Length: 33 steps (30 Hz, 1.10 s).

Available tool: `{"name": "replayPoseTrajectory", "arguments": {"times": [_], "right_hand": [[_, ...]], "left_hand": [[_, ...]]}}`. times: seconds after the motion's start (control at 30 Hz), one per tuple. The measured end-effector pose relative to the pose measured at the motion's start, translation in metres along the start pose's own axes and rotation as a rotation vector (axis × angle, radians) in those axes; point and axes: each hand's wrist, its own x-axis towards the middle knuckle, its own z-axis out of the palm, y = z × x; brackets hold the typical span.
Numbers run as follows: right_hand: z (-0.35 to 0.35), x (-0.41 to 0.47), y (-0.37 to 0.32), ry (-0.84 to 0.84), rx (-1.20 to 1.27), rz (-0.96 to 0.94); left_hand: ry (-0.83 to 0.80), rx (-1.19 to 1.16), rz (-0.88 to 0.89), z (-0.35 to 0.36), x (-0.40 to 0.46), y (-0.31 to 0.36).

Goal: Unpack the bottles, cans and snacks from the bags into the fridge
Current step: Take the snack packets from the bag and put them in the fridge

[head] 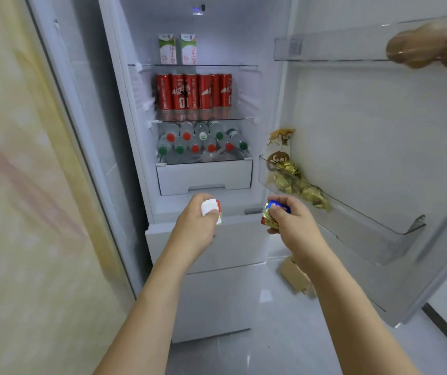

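Both my hands hold snacks before the open fridge.

My left hand curls around a small white-and-red packet; my right hand pinches gold-and-blue wrapped snacks, just below the fridge's lower door bin of gold snacks. Deeper inside: bottles in the drawer, red cans above, two cartons topmost.

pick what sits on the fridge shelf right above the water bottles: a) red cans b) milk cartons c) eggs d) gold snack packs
a, a row of red cans stands on the glass shelf directly over the water bottles; the milk cartons are one shelf higher.
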Motion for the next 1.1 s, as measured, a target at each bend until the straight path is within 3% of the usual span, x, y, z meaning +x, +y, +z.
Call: {"name": "replayPoseTrajectory", "arguments": {"times": [0.23,0.53,0.83,1.1], "right_hand": [[-0.036,0.060,-0.027,0.086,-0.034,-0.087],[-0.044,0.103,-0.044,0.194,-0.034,-0.039],[-0.096,0.106,-0.052,0.241,-0.232,-0.067],[-0.148,0.105,-0.035,0.140,-0.556,0.096]], "left_hand": [[-0.073,-0.032,0.124,0.038,0.064,0.044],[-0.149,-0.063,0.193,0.069,0.119,0.065],[-0.246,0.041,0.204,0.086,0.134,0.092],[-0.420,0.112,0.288,0.137,0.117,0.136]]}}
